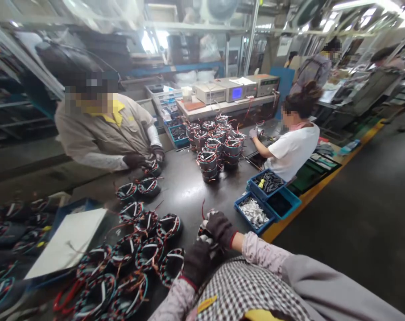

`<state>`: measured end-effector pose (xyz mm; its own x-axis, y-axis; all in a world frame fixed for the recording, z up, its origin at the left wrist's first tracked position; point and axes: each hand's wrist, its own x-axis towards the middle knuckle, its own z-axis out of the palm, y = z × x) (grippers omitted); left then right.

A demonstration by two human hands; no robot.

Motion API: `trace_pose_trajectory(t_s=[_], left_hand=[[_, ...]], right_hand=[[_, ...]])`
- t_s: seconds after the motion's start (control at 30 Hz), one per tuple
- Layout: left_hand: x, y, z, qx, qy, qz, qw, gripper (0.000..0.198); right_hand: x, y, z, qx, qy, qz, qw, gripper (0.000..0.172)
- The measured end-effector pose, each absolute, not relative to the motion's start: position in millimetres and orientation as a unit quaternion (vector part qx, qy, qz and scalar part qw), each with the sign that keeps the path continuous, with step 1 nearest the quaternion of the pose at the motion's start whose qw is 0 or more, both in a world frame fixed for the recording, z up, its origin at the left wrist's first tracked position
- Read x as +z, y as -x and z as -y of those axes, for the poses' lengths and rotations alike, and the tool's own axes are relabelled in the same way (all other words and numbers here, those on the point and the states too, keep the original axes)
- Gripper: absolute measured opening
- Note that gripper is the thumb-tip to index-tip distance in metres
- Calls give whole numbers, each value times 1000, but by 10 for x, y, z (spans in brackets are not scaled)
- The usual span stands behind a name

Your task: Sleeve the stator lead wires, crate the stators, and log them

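Close to my body, at the table's front edge, both of my dark-gloved hands grip a motor stator, a dark ring mostly hidden by my fingers. My left hand wraps round its near left side. From the far right, my right hand has its fingers curled on it, and a reddish wire rises beside the fingertips. Left of my hands stand several similar stators with copper windings, white sleeves and loose wire ends. The nearest of these, a stator, sits right beside my left hand.
Blue bins with white and black small parts stand to the right. Stacked stators occupy the table's middle, before test instruments. One co-worker handles a stator across the table; another co-worker sits at right. White board lies left.
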<state>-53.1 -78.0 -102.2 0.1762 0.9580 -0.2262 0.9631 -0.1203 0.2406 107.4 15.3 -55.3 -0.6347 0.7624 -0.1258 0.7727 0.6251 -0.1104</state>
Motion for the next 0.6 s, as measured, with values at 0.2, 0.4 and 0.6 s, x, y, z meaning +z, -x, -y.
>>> trace_pose_trajectory(t_s=[0.2,0.4,0.6], left_hand=[[-929,682,805,-66,-757,-629,166,50],[-918,686,777,-49,-748,-636,185,50],[-880,774,715,-14,-739,-643,199,44]], right_hand=[[-497,-1057,-234,-95,-394,-914,32,43],[-461,-1270,-404,-179,-287,-940,39,29],[-725,-1429,-261,-300,-385,-867,-95,28]])
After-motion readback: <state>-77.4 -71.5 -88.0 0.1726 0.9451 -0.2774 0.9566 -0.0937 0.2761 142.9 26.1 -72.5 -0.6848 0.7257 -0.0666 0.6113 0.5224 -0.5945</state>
